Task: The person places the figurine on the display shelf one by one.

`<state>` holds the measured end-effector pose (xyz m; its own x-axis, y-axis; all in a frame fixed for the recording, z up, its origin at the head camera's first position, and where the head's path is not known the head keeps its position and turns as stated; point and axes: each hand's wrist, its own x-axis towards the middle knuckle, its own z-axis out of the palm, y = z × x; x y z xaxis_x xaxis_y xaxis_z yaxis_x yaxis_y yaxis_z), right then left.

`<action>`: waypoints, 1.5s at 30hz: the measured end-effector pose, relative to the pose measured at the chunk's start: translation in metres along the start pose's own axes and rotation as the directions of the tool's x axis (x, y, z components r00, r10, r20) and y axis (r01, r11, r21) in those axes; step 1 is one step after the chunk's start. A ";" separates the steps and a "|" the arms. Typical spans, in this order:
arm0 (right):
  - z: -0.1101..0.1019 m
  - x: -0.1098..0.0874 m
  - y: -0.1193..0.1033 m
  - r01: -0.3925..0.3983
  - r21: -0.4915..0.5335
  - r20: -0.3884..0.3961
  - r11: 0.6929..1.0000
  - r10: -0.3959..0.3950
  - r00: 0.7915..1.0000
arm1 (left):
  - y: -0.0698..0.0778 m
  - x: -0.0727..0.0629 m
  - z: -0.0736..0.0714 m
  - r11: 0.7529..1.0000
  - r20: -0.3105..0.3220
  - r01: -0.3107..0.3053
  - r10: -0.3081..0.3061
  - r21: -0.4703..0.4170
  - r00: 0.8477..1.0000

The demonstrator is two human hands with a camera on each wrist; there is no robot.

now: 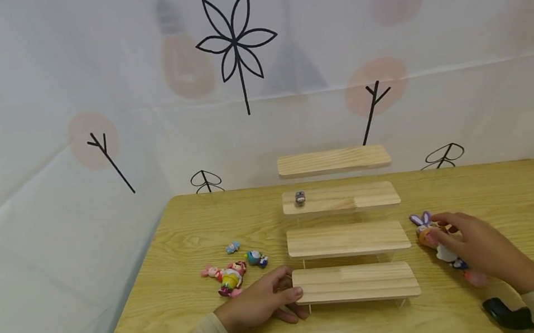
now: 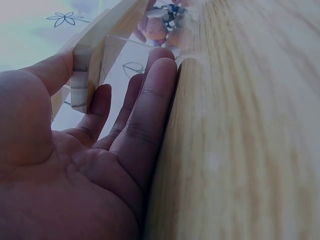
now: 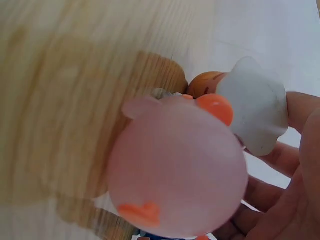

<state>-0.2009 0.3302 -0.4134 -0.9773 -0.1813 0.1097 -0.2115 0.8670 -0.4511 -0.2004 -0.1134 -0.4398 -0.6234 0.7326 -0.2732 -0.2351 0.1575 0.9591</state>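
A four-step wooden display stand [image 1: 347,239] with clear supports stands on the table. My left hand [image 1: 269,299] pinches the left end of its lowest shelf [image 1: 358,282], thumb on top and fingers beneath; the left wrist view shows this grip on the plank end [image 2: 80,85]. On the right, my right hand [image 1: 480,245] grips a small figurine with purple rabbit ears [image 1: 422,222] between thumb and forefinger, its contact partly hidden. A round pink figurine [image 3: 177,167] and a white, frilled figurine part [image 3: 252,107] lie close to that hand.
A small grey figurine [image 1: 300,198] stands on the second shelf from the top. Left of the stand lie a yellow-and-red figurine [image 1: 231,278], a blue-green one [image 1: 257,258] and a light blue one [image 1: 232,247]. A patterned white cloth [image 1: 302,128] hangs behind the wooden table [image 1: 192,215].
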 end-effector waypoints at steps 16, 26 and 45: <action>0.003 0.001 0.003 0.001 -0.033 0.067 0.999 0.002 0.998 | 0.002 0.000 0.002 1.000 -0.001 -0.004 0.004 0.006 1.000; 0.007 0.001 0.005 -0.012 -0.044 0.083 0.999 0.015 0.996 | -0.002 0.002 0.001 1.000 -0.002 0.000 0.000 -0.004 1.000; 0.007 -0.001 0.002 -0.004 0.003 0.088 1.000 0.004 0.996 | 0.001 0.001 0.001 1.000 -0.003 -0.006 0.006 0.004 1.000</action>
<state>-0.2002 0.3295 -0.4206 -0.9755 -0.2182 0.0296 -0.2076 0.8664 -0.4542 -0.2000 -0.1116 -0.4390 -0.6268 0.7316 -0.2679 -0.2285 0.1561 0.9610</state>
